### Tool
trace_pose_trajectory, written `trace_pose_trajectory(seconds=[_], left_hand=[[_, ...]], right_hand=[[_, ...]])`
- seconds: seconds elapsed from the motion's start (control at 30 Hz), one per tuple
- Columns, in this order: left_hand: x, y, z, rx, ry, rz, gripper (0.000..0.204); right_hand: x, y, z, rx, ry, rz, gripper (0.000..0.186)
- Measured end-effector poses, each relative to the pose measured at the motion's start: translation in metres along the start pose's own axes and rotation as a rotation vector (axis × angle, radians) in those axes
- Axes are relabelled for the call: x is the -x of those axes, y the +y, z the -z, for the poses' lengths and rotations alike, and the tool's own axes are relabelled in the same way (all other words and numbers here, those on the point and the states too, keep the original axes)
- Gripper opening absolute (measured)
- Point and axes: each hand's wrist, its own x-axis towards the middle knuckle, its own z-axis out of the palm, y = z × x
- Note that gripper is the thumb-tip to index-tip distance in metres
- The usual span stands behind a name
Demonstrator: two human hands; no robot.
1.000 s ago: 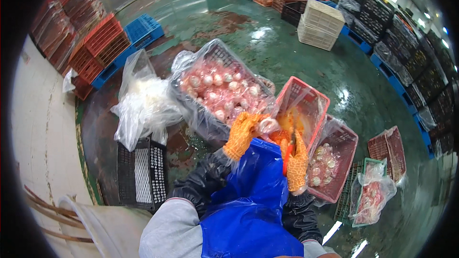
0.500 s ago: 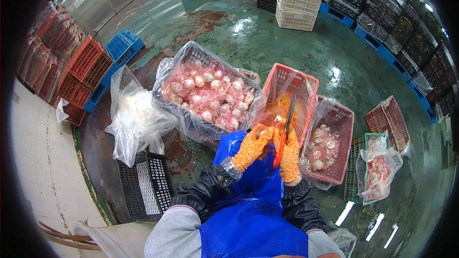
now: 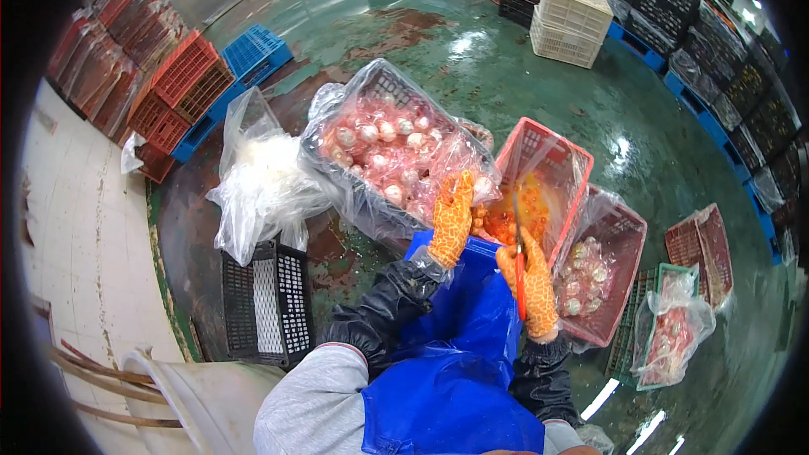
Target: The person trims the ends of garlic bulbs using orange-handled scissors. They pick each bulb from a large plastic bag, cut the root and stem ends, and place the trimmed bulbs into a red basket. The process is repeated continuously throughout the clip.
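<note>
My left hand, in an orange patterned glove, reaches to the near right corner of a large plastic-lined crate. Its fingers close on a glossy pink clump with whitish round pieces in it, at the crate's edge. Red-handled scissors are in my right hand, gloved alike, with the blades pointing away from me. They lie over the near side of a red crate lined with clear plastic. Inside it sit several orange-yellow, yolk-like balls. More whitish balls lie in the pink mass of the large crate.
Right of the red crate stands another red crate with pink and whitish pieces. Beyond it is a green crate with bagged contents. A clear bag and black crate are at left. Stacked white crates stand behind.
My left hand has left the scissors and red crate and moved to the pink clump in the large crate. My right hand keeps the scissors, slightly lower. The view has shifted.
</note>
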Motion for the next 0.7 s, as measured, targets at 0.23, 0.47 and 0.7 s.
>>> trace_pose_trajectory(seconds=[0.23,0.47,0.7], left_hand=[[-0.001,-0.03,0.001,0.014,-0.024,-0.268,0.02],[0.007,-0.021,-0.007,0.055,-0.125,0.157,0.027],[0.009,-0.005,-0.01,0.026,-0.215,0.204,0.024]], right_hand=[[0.0,-0.029,-0.016,0.382,-0.072,0.049,0.049],[0.0,-0.017,-0.01,0.33,-0.064,-0.197,0.046],[-0.007,-0.026,0.005,0.298,-0.064,-0.055,0.044]])
